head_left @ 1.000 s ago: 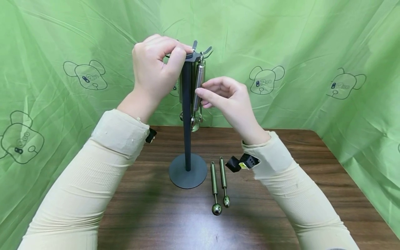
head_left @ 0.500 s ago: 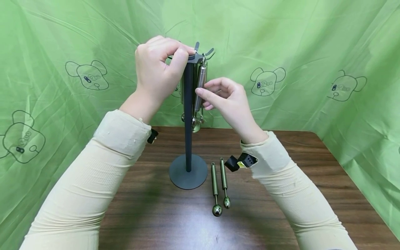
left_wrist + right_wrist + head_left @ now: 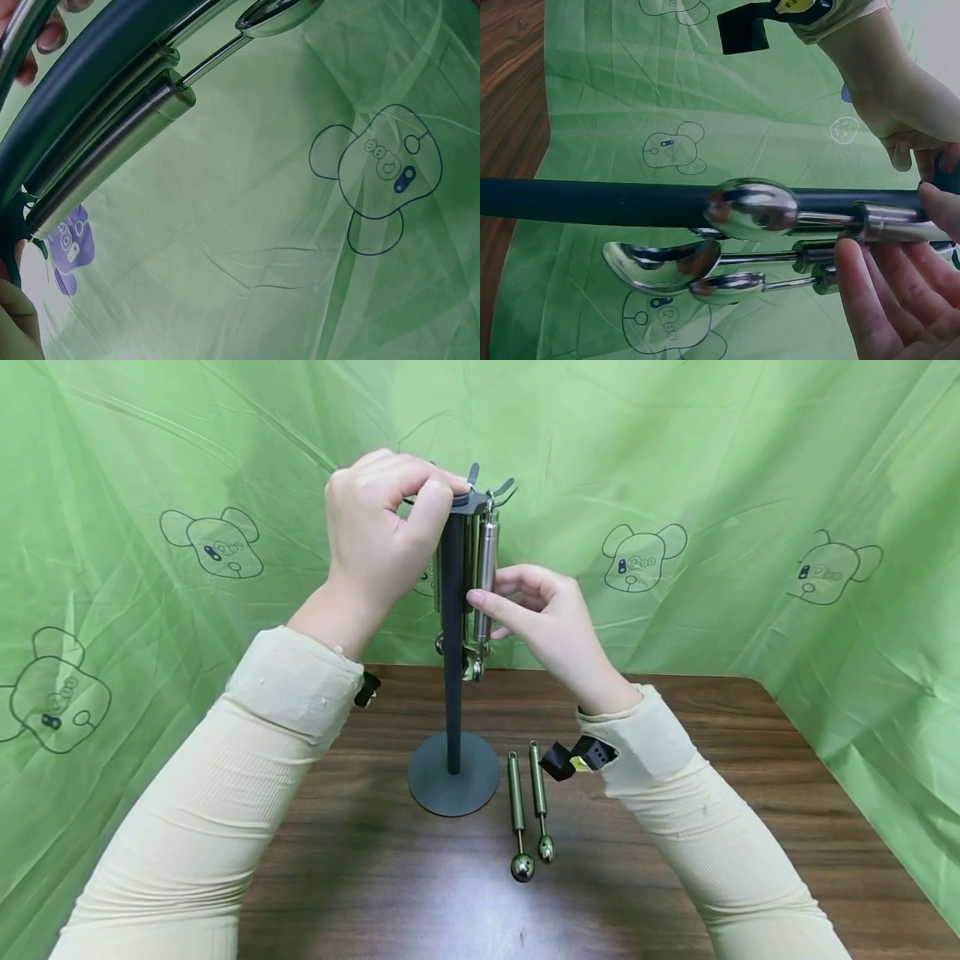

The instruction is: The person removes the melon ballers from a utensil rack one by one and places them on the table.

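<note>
A dark grey stand [image 3: 452, 693] rises from a round base, with hooks at its top and several steel utensils hanging there. My left hand [image 3: 382, 522] grips the stand's top. In the head view, my right hand [image 3: 543, 614] pinches the handle of a hanging melon baller [image 3: 487, 560] between thumb and fingers. Its bowl [image 3: 751, 208], with a small hole, shows in the right wrist view in front of the pole. Behind it hangs a larger spoon-like scoop [image 3: 664, 264] beside another small scoop [image 3: 731, 287]. Another hanging utensil's handle [image 3: 112, 154] shows in the left wrist view.
Two melon ballers, a rounder one [image 3: 521, 864] and a narrower one [image 3: 546, 846], lie on the brown wooden table [image 3: 675, 860] to the right of the round base [image 3: 453, 793]. A green cloth [image 3: 555, 410] with printed bear heads surrounds the table's back and sides.
My right hand has moved slightly down with the melon baller, which now hangs straighter and lower from its hook. The left hand keeps its grip on the stand's top.
</note>
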Demonstrator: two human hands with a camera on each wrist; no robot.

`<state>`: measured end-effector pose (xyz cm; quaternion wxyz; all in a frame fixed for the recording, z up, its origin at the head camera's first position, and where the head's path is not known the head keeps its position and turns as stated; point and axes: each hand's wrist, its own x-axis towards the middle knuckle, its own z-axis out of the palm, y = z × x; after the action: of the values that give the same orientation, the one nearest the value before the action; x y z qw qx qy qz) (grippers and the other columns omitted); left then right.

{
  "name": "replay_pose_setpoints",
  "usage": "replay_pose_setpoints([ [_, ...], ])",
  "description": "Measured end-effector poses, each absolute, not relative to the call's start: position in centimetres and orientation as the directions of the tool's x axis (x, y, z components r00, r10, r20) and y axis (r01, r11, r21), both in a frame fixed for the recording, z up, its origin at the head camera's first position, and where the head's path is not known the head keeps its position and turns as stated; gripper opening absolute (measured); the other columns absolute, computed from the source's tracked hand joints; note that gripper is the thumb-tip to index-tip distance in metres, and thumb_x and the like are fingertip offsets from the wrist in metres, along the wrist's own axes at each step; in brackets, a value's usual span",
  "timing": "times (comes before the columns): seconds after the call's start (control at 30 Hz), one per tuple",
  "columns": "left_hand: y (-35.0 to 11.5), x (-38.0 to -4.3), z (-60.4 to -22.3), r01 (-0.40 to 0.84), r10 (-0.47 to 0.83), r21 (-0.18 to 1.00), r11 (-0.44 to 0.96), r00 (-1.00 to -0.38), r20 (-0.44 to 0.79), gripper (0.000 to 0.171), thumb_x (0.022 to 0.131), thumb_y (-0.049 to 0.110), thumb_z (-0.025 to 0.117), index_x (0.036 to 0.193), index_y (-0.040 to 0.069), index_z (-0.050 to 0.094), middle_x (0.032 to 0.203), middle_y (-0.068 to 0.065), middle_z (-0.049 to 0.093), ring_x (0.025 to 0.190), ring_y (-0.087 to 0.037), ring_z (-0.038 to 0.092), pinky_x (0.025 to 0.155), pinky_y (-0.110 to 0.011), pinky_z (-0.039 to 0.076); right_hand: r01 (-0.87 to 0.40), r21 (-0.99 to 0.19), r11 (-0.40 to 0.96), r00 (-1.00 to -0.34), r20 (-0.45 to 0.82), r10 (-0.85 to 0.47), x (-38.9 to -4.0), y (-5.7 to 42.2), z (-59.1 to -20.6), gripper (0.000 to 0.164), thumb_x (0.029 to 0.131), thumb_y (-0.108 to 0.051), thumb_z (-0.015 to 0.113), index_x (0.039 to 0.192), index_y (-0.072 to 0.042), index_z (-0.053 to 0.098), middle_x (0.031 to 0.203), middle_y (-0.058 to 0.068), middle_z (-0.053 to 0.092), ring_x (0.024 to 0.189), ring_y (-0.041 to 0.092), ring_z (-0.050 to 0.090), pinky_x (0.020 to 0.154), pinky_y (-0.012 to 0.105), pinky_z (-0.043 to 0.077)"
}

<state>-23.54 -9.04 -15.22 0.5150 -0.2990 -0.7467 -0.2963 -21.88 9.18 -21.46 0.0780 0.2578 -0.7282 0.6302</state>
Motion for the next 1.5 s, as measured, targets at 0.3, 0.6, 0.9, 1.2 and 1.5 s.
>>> replay_pose_setpoints([
  [0.3,-9.0,-23.6,-15.2,0.754,0.138,0.138,0.642,-0.291,0.947,0.038,0.088,0.015,0.044,0.085,0.007,0.081,0.086,-0.008,0.078,0.075,-0.025,0.071,0.063,-0.030,0.045,-0.452,-0.891,-0.052,-0.832,0.441,-0.337,-22.0,10.0,-22.9,0.025,0.092,-0.005,0.065,0.115,0.006,0.065,0.095,0.003,0.075,0.074,0.016,0.070,0.067,0.040,0.060],
  [0.6,-8.9,-23.7,-15.1,0.757,0.135,0.139,0.639,-0.288,0.948,0.038,0.086,0.014,0.044,0.084,0.007,0.081,0.085,-0.007,0.078,0.074,-0.025,0.070,0.064,-0.029,0.045,-0.517,-0.850,-0.096,-0.772,0.512,-0.377,-21.7,10.4,-23.0,0.028,0.095,0.000,0.058,0.120,0.012,0.060,0.093,0.005,0.072,0.068,0.016,0.067,0.060,0.039,0.058],
  [0.9,-9.0,-23.7,-15.2,0.756,0.131,0.142,0.639,-0.289,0.948,0.038,0.086,0.014,0.044,0.084,0.007,0.081,0.085,-0.008,0.078,0.074,-0.025,0.070,0.063,-0.029,0.045,-0.565,-0.819,-0.098,-0.759,0.562,-0.328,-21.3,10.3,-22.6,0.020,0.093,0.001,0.060,0.111,0.010,0.063,0.086,0.001,0.070,0.063,0.014,0.062,0.056,0.034,0.056],
  [1.2,-9.0,-23.7,-15.2,0.759,0.130,0.143,0.635,-0.288,0.949,0.037,0.086,0.014,0.044,0.083,0.007,0.081,0.084,-0.008,0.078,0.072,-0.025,0.069,0.062,-0.025,0.041,-0.592,-0.800,-0.096,-0.758,0.593,-0.272,-20.7,10.7,-22.0,0.020,0.092,0.000,0.062,0.111,0.008,0.064,0.086,0.005,0.070,0.064,0.017,0.063,0.057,0.035,0.057],
  [1.5,-8.9,-23.7,-15.2,0.756,0.127,0.143,0.639,-0.287,0.950,0.038,0.086,0.014,0.044,0.083,0.007,0.081,0.085,-0.008,0.078,0.072,-0.025,0.069,0.062,-0.022,0.039,-0.591,-0.796,-0.128,-0.766,0.604,-0.221,-19.7,11.2,-21.9,0.015,0.090,0.001,0.065,0.105,-0.002,0.067,0.084,0.007,0.070,0.062,0.017,0.063,0.058,0.034,0.057],
])
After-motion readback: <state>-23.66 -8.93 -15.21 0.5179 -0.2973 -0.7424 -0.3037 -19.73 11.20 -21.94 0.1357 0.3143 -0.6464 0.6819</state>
